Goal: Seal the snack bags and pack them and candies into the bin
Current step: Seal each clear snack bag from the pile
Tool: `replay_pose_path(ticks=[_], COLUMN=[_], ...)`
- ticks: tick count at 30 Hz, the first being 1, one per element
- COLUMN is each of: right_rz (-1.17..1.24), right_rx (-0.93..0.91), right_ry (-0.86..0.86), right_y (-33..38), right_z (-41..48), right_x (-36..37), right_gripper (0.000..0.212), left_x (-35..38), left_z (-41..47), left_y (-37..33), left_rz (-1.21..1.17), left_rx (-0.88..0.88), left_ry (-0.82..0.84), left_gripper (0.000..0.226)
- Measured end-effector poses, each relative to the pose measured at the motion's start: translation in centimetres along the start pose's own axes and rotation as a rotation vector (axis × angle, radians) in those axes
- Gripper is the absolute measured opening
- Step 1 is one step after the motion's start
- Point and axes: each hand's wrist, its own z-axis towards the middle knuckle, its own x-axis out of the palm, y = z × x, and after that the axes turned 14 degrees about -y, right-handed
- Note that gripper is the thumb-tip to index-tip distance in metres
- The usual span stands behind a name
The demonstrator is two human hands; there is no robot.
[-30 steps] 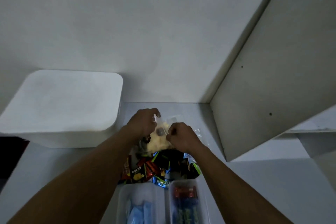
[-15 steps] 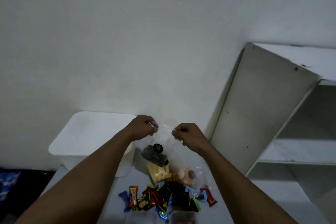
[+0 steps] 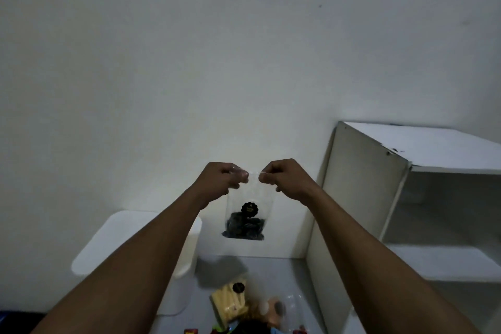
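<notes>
Clear plastic snack bag (image 3: 246,214) hangs upright in the air, above the far end of the table (image 3: 273,270) and in front of the pale wall (image 3: 189,62). Dark pieces fill its lower part, and a round black label sits just above them. The left hand (image 3: 222,179) pinches the top edge of the bag at its left corner with curled fingers; the right hand (image 3: 282,178) pinches the same edge at the right corner. A short stretch of the edge shows between the two hands. Whether the seal is pressed closed cannot be told.

On the table below lie two more clear bags, touching each other: one with pale yellow sticks (image 3: 229,304), one with round brown and white snacks (image 3: 273,310). Bright candy wrappers (image 3: 191,331) show at the bottom edge of the view. A white bin (image 3: 127,241) with its lid on stands at the left, partly hidden by the left forearm. A white shelf unit (image 3: 379,187) stands at the right.
</notes>
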Motion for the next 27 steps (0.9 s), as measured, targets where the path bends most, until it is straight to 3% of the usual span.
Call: replay_pose_path(ticks=[8,16,22,27], right_rz=[0.043,0.081,0.167,0.209], right_rx=[-0.072,-0.074,-0.032,-0.002], right_ry=[-0.053,-0.089,-0.093,-0.125], right_y=[2.3,2.7,2.5,2.0], right_z=[0.4,1.0,1.2,0.9], right_x=[-0.7,-1.9,-2.2,-2.8], right_gripper=[0.009,0.007,0.007,0.016], left_x=[0.0,0.0,0.1,-0.2], left_z=[1.2,1.3,2.1,2.4], left_y=[-2.0,-3.2,-3.3,-3.7], left_rz=[-0.024,-0.153,-0.149,-0.196], left_rx=[0.148,0.071,0.166,0.108], left_ry=[-0.178,-0.019,-0.138,-0.121], left_gripper=[0.007,0.018,0.012,0.013])
